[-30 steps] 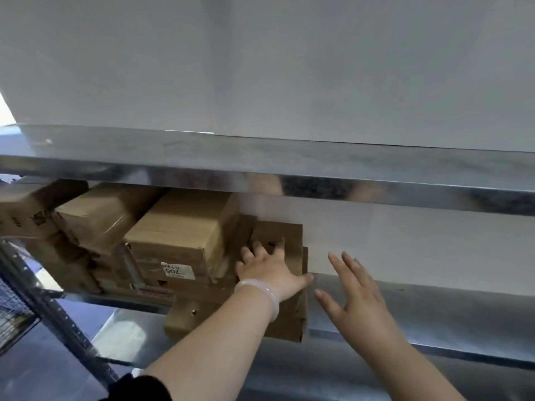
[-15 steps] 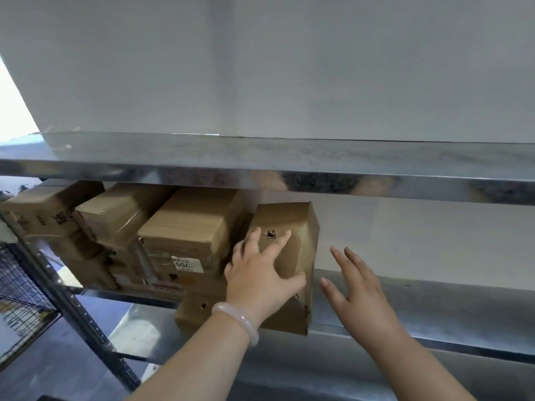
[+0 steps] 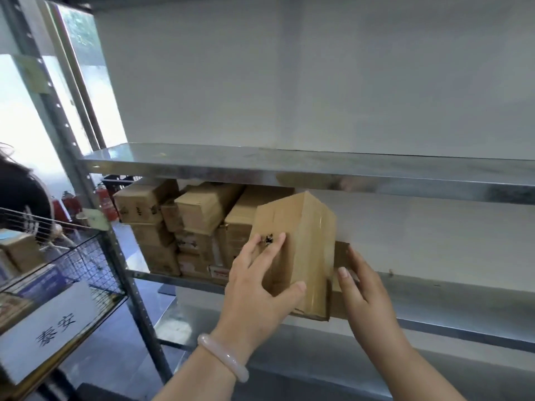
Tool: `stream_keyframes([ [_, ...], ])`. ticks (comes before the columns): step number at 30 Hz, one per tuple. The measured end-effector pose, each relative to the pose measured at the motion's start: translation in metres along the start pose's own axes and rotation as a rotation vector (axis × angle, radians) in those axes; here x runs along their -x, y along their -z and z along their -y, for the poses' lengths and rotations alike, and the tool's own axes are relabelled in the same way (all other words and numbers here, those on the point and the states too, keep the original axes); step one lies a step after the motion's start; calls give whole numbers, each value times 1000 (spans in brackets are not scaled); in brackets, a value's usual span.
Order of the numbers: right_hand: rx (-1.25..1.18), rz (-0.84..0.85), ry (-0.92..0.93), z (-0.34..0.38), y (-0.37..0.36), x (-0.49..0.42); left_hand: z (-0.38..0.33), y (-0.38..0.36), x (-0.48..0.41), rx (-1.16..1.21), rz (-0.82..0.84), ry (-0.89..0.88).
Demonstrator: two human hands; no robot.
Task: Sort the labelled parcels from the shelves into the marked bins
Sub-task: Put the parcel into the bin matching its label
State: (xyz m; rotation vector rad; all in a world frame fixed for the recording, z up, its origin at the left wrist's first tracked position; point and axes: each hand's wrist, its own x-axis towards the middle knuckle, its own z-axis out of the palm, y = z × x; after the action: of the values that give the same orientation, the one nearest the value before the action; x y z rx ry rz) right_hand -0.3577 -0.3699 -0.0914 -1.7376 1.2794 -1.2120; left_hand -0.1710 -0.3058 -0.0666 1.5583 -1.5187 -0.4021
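Note:
A brown taped cardboard parcel (image 3: 304, 244) stands tilted at the front edge of the middle metal shelf (image 3: 434, 287). My left hand (image 3: 257, 287), with a pale bracelet on the wrist, grips its left face, thumb curled under the lower front corner. My right hand (image 3: 364, 296) lies with straight fingers against the parcel's right side and a flat piece of cardboard (image 3: 341, 256) behind it. More brown parcels (image 3: 185, 221) are stacked at the shelf's left end. A wire bin (image 3: 58, 273) with a white marked sign (image 3: 49, 328) stands at the lower left.
An upper metal shelf (image 3: 289, 166) runs just above the parcels, and a lower one (image 3: 318, 342) lies beneath. The rack's perforated upright post (image 3: 115, 256) separates shelves from bin. A person in dark clothing (image 3: 20, 192) is at the far left. Red fire extinguishers (image 3: 104, 201) stand behind.
My left hand has drawn the parcel forward and tipped it out from beside the stack. My right hand has closed in against its right side. The view has swung left, showing the bin.

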Motion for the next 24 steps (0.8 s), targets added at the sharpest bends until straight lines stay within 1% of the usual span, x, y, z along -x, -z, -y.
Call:
stream_keyframes([
  [2, -149, 93, -22, 22, -24, 14, 9, 27, 17, 160, -35, 32],
  [4, -276, 221, -29, 48, -51, 28, 20, 56, 35, 246, -90, 50],
  [7, -342, 339, -2, 82, -98, 50, 43, 100, 62, 364, -144, 92],
  [9, -311, 365, 63, 103, -129, 65, 61, 128, 81, 392, -193, 144],
  [10, -286, 384, 118, 112, -144, 74, 69, 141, 90, 341, -247, 155],
  [12, -270, 426, 226, 129, -171, 91, 86, 168, 108, 161, -382, 182],
  [14, -221, 476, 324, 142, -196, 108, 99, 196, 127, 102, -464, 248],
  [17, -82, 580, 505, 161, -229, 134, 111, 233, 156, 165, -504, 364],
  [19, -48, 631, 614, 172, -251, 149, 114, 253, 172, 195, -497, 410],
  [21, -63, 670, 659, 183, -270, 162, 117, 269, 187, 251, -526, 433],
  [24, -125, 719, 673, 196, -295, 166, 130, 289, 205, 427, -651, 430],
])
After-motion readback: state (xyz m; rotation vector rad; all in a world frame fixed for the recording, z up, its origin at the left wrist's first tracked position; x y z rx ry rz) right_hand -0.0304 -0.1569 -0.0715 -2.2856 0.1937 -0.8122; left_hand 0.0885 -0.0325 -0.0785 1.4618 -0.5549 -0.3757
